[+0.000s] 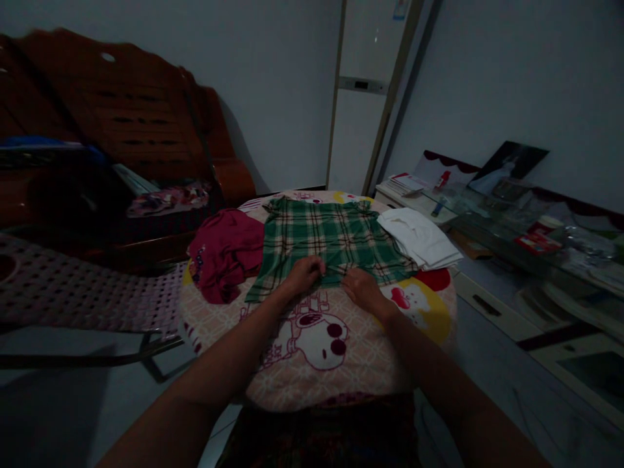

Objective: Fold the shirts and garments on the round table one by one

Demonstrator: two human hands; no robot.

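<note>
While both hands work at the near edge of a green plaid garment point(336, 237), the garment lies spread out flat in the middle of a round table, on a pink tablecloth point(375, 354) printed with a cartoon dog. Left hand point(306, 274): fingers curled in, thumb side facing the right hand. Right hand point(359, 286): fingers bent down at the same edge, a short gap from the left. Can't tell from here whether either pinches the fabric or only presses on it.

To the left of the garment, touching it, a crumpled maroon cloth point(229, 250). To the right, against its far-right side, a folded white cloth point(419, 237).

Containers, right side of the room: a low cabinet point(470, 286) along the wall, its drawer front marked by a dark slot handle; contents hidden. On its glass top point(468, 211), a red-and-white cup point(545, 226), inside too dim to read. Near it, clear crumpled plastic point(589, 247); can't make out what it holds. Farther back, a small red bottle point(442, 179) and a stack of papers point(404, 184).

Left side: a wooden bench point(131, 117) bearing a patterned cloth point(168, 198); in front of it, a woven chair point(97, 292).
</note>
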